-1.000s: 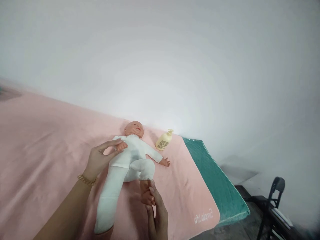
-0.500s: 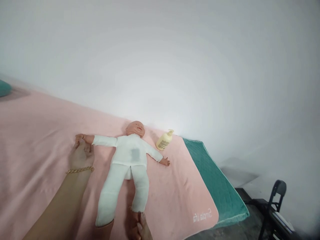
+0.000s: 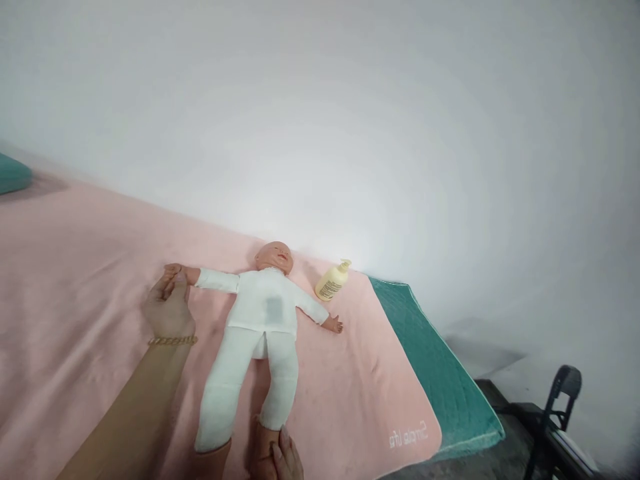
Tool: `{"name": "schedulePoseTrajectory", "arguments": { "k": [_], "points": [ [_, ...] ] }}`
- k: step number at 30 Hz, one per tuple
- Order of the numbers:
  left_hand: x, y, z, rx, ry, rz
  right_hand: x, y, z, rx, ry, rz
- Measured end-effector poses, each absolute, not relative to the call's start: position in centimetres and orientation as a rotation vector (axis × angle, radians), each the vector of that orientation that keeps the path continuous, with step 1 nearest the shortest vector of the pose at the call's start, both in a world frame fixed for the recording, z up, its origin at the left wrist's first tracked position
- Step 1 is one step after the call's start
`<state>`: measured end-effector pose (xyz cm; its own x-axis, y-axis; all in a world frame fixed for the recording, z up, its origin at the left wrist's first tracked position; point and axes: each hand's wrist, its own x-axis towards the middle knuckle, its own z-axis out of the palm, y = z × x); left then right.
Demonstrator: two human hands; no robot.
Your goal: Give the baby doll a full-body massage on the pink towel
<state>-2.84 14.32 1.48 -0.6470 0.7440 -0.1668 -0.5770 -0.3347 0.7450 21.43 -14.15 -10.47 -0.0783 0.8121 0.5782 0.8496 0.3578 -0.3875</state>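
Note:
A baby doll [image 3: 270,300] in a white cloth body lies on its back on a pink blanket [image 3: 360,380], arms spread and head toward the wall. My left hand [image 3: 170,310], with a gold-coloured chain bracelet at the wrist, is closed on the doll's small hand [image 3: 173,268] at the left. At the bottom edge, my right hand [image 3: 289,459] is closed around the doll's foot [image 3: 264,453]; part of this hand is cut off by the frame. The doll's other foot lies beside it, partly out of view.
A pale yellow pump bottle [image 3: 331,281] leans at a tilt beside the doll's outstretched arm. Green cloth [image 3: 440,360] shows under the blanket at the right. A teal object [image 3: 13,175] lies at the far left. Beyond the bed's right edge stands a black folding chair [image 3: 565,393].
My left hand has shifted slightly right and up with the doll's hand. My right hand's fingers show more along the doll's foot. The whole view has moved a little.

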Motion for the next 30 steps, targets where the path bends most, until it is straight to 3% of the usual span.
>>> {"name": "schedulePoseTrajectory", "arguments": {
  "k": [7, 18, 25, 30],
  "points": [
    [-1.7, 12.7, 3.4, 0.83, 1.155, 2.027, 21.5, -11.4, -9.8, -1.414, -1.572, 0.184],
    [-0.1, 11.4, 3.3, 2.176, 0.806, 1.617, 18.6, -9.0, 2.5, -1.427, -1.499, 0.153],
    [0.0, 11.5, 3.3, 2.256, 0.744, 1.454, 18.9, -5.5, 4.6, -1.425, -1.586, 0.149],
    [-0.2, 11.0, 3.8, 1.801, 0.806, 1.53, 18.6, -6.4, 4.6, -1.428, -1.577, 0.18]
  ]
}}
